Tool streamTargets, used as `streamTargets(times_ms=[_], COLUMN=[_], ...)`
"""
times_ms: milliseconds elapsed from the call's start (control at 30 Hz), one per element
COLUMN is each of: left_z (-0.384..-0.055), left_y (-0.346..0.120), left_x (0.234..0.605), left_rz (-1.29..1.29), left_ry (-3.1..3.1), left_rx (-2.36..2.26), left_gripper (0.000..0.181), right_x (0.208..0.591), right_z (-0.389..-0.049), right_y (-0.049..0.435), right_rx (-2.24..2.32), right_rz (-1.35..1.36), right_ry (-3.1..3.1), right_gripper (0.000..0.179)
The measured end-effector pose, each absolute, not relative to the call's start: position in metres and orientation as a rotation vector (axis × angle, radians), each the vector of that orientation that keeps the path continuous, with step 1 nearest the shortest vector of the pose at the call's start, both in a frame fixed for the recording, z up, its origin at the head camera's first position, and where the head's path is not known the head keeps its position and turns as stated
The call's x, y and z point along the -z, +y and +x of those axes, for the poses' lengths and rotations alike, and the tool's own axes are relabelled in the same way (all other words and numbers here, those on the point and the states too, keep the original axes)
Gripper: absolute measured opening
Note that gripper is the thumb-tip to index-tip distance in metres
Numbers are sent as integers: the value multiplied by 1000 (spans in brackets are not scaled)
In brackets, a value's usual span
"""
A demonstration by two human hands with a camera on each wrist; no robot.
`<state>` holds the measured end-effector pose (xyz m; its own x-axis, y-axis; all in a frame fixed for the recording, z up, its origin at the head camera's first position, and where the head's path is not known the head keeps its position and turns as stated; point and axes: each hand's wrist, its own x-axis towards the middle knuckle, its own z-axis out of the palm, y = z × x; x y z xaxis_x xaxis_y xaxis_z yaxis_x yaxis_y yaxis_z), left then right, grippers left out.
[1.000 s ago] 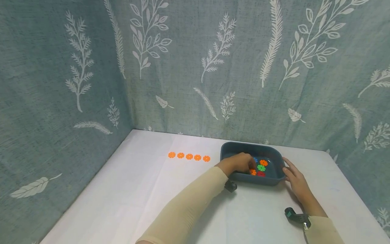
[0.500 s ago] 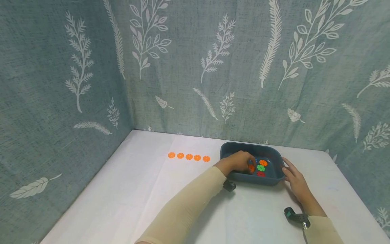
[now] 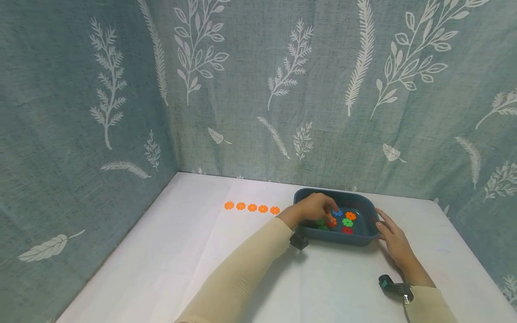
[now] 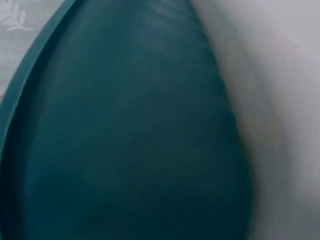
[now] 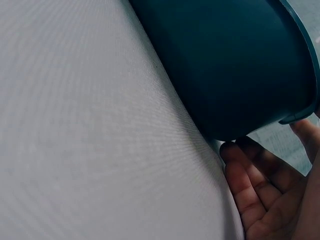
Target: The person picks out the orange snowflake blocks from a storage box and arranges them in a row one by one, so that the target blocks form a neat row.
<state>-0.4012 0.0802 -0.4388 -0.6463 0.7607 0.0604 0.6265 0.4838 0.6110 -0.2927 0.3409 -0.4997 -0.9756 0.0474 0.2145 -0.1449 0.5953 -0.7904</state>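
Note:
A dark teal plastic tub (image 3: pixel 365 233) stands at the back right, holding several flower-shaped plastic discs. My left hand (image 3: pixel 311 208) reaches over its left part with bent fingers, thumb and forefinger apart. Just below the fingertips are an orange-red disc (image 3: pixel 332 222) and a blue disc (image 3: pixel 337 212); whether a fingertip touches either is unclear. Dark green discs (image 3: pixel 321 223) lie partly under the hand. Farther right are an orange disc (image 3: pixel 350 216), a light green disc (image 3: pixel 348 222) and a red disc (image 3: pixel 347 230). My right hand (image 3: pixel 395 240) rests its fingers against the tub's right end; in the right wrist view, fingertips (image 5: pixel 230 147) touch its lower edge.
Several orange discs (image 3: pixel 252 207) lie flat in a row on the white-covered table (image 3: pixel 194 233), left of the tub. A leaf-patterned curtain (image 3: pixel 242 112) borders the table at the back and side. Each wrist wears a small black camera (image 3: pixel 389 285).
My left hand has risen slightly and shifted left within the tub, uncovering the blue and dark green discs. The right hand and the orange row stay in place.

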Motion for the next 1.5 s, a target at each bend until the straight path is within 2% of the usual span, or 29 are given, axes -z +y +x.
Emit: streamTargets(times_ms=[267, 700, 900, 1067, 1300, 1500], left_z=[-403, -407, -406, -407, -410, -409], left_y=[73, 53, 37, 22, 8, -1], left_x=[437, 423, 416, 412, 414, 414], left_rz=[1214, 1023, 996, 917, 979, 988], left_ry=[2535, 2462, 2292, 2128, 2290, 2373], left_rx=[-896, -1095, -1265, -1446, -1305, -1264], left_gripper=[5, 14, 26, 27, 43, 42], right_x=[499, 498, 498, 497, 496, 497], right_z=[-292, -292, -290, -289, -289, -289], right_y=[339, 339, 339, 339, 338, 338], right_rx=[-1325, -1329, -1350, -1344, -1331, -1340], right_rz=[74, 77, 93, 94, 71, 85], right_ry=[-2612, -2609, -2592, -2594, -2621, -2619], right_gripper=[62, 61, 61, 61, 61, 60])
